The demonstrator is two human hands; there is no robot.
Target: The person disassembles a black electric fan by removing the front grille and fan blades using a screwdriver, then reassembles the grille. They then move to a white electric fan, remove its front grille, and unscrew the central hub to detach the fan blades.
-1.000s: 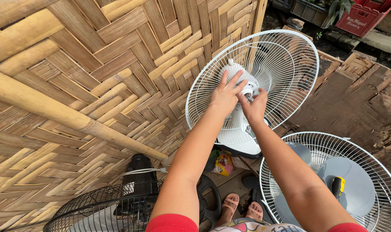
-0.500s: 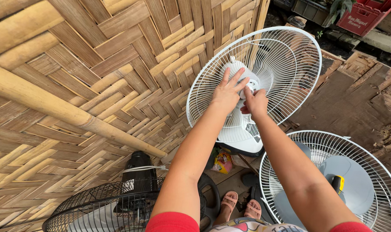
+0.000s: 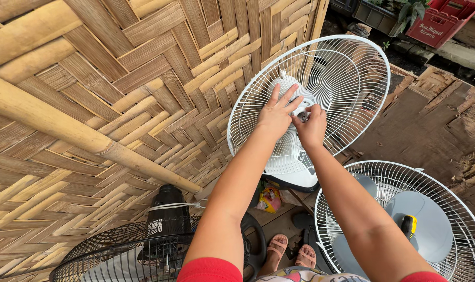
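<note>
White fan (image 3: 300, 156), upper centre-right of frame, is standing w/ its rear wire guard (image 3: 352, 68) facing up at the camera; the front guard seems to be off, so the hub is reachable. Left hand (image 3: 276, 112) is lying flat, fingers spread wide, on the white blade (image 3: 287, 151), prob. bracing it so it isn't turning; right hand (image 3: 311, 125) is pinching narrow, thumb & fingers closing round the small hub cap (image 3: 302, 106) at centre, both hands touching there. Just below, lower right, a 2nd white fan guard (image 3: 457, 209) w/ grey blades (image 3: 428, 230) is lying face-up, a yellow-tipped tool (image 3: 409, 225) resting on it. Lower left, a black fan (image 3: 138, 250) is sitting by the woven bamboo wall (image 3: 117, 104); a red crate (image 3: 441, 23) is showing top right; sandalled feet (image 3: 290, 253) at bottom centre.
</note>
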